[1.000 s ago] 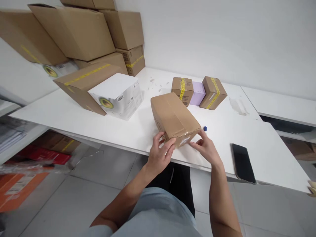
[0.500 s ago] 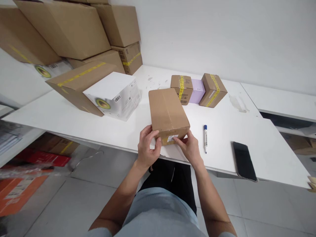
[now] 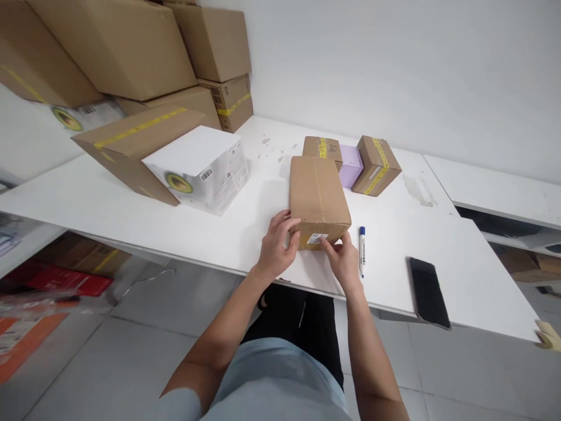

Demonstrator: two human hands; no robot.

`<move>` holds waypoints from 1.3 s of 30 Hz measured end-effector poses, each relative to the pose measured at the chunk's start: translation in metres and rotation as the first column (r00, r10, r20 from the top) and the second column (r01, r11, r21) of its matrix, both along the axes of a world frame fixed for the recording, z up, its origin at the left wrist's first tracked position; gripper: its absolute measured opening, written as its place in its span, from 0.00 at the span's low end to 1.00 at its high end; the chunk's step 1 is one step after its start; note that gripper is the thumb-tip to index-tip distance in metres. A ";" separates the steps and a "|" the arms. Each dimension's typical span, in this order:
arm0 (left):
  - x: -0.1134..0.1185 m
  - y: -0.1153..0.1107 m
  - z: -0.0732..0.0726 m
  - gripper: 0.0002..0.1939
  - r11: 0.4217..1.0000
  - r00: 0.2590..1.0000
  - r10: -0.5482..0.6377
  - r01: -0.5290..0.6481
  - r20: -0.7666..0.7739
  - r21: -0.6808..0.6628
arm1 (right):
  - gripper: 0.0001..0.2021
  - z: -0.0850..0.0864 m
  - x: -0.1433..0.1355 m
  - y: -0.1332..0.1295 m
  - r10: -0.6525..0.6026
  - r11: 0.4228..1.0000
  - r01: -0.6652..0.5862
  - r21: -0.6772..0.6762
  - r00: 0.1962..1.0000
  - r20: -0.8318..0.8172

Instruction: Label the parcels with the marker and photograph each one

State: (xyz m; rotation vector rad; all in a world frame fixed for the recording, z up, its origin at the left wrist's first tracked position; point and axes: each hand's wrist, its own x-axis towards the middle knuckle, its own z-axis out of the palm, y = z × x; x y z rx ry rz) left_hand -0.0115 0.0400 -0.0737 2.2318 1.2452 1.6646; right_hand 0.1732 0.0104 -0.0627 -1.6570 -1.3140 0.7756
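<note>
A brown cardboard box (image 3: 319,190) is between my hands near the front of the white table (image 3: 245,245). Its near end carries a white label and yellow tape. My left hand (image 3: 280,242) grips the near left corner, fingers along the side. With the thumb against the near end by the label, my right hand (image 3: 342,257) holds the near right corner; some of its fingers are hidden behind the box. Just right of that hand lies a blue-capped marker (image 3: 362,251). Beyond the held box stand a taped brown box (image 3: 311,146), a lilac box (image 3: 350,166) and another taped box (image 3: 377,166).
A white box with an avocado-like picture (image 3: 197,166) and a long taped carton (image 3: 131,152) stand at left. Large cartons (image 3: 127,47) are stacked behind them. A black phone (image 3: 428,292) lies by the front edge at right. A wall (image 3: 394,64) closes the back.
Both hands have shifted the brown box to the right and slightly away from me. It now covers more of the small taped box behind it and sits closer to the marker.
</note>
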 end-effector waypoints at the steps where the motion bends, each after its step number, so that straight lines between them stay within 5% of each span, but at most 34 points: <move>1: 0.002 0.005 0.000 0.16 1.000 1.000 -0.008 0.008 0.005 -0.016 | 0.30 -0.001 0.001 0.004 0.005 1.000 -0.005 0.009 1.000 -0.017; 5: 0.007 0.022 -0.002 0.16 0.994 0.997 -0.061 0.064 0.039 -0.086 | 0.28 -0.005 0.014 0.013 0.020 0.999 -0.021 0.046 1.000 0.022; 10: -0.001 0.030 -0.008 0.20 0.969 0.981 -0.141 0.164 0.132 -0.185 | 0.28 -0.007 0.054 0.007 -0.278 0.940 0.334 -0.063 0.861 0.425; 14: -0.009 0.042 -0.014 0.43 0.897 0.957 -0.168 0.249 0.239 -0.367 | 0.12 -0.012 0.083 0.006 -0.294 0.910 0.370 -0.184 0.892 0.343; 17: -0.005 0.049 -0.021 0.48 0.813 0.929 -0.265 0.359 0.257 -0.458 | 0.14 -0.012 0.081 0.008 -0.303 0.937 0.332 -0.107 0.927 0.221; 22: 0.023 0.038 -0.033 0.44 0.777 0.927 -0.289 0.373 0.239 -0.507 | 0.25 0.000 0.050 0.008 -0.158 0.981 0.173 0.091 0.976 -0.148; 24: 0.037 0.029 -0.033 0.44 0.748 0.916 -0.315 0.401 0.248 -0.530 | 0.27 0.003 0.045 0.000 -0.176 0.970 0.210 0.126 0.955 -0.238; 31: 0.096 0.021 -0.013 0.42 0.675 0.872 -0.478 0.439 0.102 -0.592 | 0.26 -0.004 0.082 -0.033 -0.506 0.825 0.532 0.191 0.845 -0.173; 35: 0.131 0.032 -0.005 0.40 0.617 0.846 -0.527 0.447 0.083 -0.647 | 0.27 -0.007 0.112 -0.021 -0.593 0.768 0.608 0.204 0.794 -0.135; 39: 0.147 0.034 -0.006 0.41 0.479 0.793 -0.581 0.513 0.181 -0.712 | 0.28 -0.006 0.130 0.000 -0.630 0.747 0.632 0.205 0.772 -0.083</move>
